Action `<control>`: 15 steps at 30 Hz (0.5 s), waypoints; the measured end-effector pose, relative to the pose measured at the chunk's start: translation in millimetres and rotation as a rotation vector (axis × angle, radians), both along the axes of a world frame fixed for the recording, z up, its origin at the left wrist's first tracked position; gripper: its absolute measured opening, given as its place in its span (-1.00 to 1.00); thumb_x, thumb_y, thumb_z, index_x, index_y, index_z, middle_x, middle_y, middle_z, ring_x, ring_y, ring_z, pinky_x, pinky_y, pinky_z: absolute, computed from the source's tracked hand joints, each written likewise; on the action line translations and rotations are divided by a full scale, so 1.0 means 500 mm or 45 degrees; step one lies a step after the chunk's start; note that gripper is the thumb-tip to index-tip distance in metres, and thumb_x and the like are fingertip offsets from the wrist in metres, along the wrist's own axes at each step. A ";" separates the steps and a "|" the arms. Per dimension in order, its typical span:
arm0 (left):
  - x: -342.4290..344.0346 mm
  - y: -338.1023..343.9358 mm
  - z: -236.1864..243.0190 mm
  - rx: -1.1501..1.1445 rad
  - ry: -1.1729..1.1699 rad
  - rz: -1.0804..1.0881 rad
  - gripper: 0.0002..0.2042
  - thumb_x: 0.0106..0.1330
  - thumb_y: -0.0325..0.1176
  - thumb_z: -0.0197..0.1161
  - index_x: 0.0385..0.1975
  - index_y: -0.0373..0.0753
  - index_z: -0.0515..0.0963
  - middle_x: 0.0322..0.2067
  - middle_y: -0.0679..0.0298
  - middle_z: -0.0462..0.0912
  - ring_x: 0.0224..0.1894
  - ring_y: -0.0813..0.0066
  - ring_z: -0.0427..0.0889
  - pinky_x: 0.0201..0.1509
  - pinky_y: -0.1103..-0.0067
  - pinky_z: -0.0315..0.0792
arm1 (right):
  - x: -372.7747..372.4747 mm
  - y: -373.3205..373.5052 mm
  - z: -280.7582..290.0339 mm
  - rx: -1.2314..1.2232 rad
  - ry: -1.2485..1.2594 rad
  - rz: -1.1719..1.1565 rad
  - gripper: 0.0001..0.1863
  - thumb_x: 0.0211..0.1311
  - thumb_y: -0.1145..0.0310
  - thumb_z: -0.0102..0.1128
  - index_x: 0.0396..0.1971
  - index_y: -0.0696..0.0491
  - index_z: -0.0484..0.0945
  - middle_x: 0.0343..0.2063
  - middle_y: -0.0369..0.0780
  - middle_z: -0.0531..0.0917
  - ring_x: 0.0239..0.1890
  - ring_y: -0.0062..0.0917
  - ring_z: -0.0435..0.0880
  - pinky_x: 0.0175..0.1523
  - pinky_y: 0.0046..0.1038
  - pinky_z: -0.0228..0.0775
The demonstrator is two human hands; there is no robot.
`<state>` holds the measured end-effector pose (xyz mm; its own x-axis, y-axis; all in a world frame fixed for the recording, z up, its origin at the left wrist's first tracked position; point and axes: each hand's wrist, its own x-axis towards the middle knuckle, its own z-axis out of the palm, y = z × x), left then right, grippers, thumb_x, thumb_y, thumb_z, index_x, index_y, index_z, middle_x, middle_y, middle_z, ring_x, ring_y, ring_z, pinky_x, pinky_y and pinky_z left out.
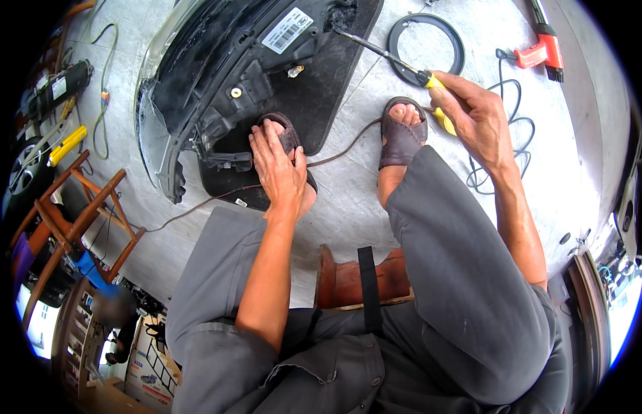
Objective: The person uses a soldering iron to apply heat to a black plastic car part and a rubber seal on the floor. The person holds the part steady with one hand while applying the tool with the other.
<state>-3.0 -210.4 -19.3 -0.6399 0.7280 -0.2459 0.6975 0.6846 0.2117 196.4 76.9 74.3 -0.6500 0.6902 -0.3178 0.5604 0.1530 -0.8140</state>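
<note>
A large car headlight (217, 90), with a black housing and clear lens edge, lies on a black mat (321, 110) at the upper left. My right hand (476, 114) is closed around a yellow-handled tool (403, 65) with a long metal shaft, which looks like a soldering iron. Its tip meets the housing's dark, rough upper corner, or hovers just over it; I cannot tell which. My left hand (274, 162) lies open over my left sandal, close to the housing's lower bracket, holding nothing. Another yellow handle (443, 121) sits beside my right sandal (402, 134), below my right hand.
A black ring (426, 45) lies on the grey floor beyond my right foot. Farther right is a red heat gun (541, 55) with a looped black cord (517, 131). A thin brown cord (345, 153) runs between my feet. A wooden stool frame (79, 200) stands at left.
</note>
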 end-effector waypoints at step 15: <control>-0.010 0.013 -0.008 -0.043 -0.002 0.085 -0.07 0.17 -0.13 0.46 0.48 -0.28 0.07 0.42 -0.14 0.18 0.45 -0.14 0.18 0.47 0.14 0.21 | -0.026 -0.047 -0.033 -0.078 -0.035 -0.136 -0.58 0.47 0.21 0.23 0.11 0.23 0.62 -0.35 -0.25 0.74 -0.26 -0.66 0.64 -0.08 -0.56 0.49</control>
<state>-8.0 -203.7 -23.2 -0.6863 0.6750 -0.2708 0.6497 0.7364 0.1888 183.2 53.2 58.0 -0.5642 0.7339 -0.3782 0.5934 0.0419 -0.8038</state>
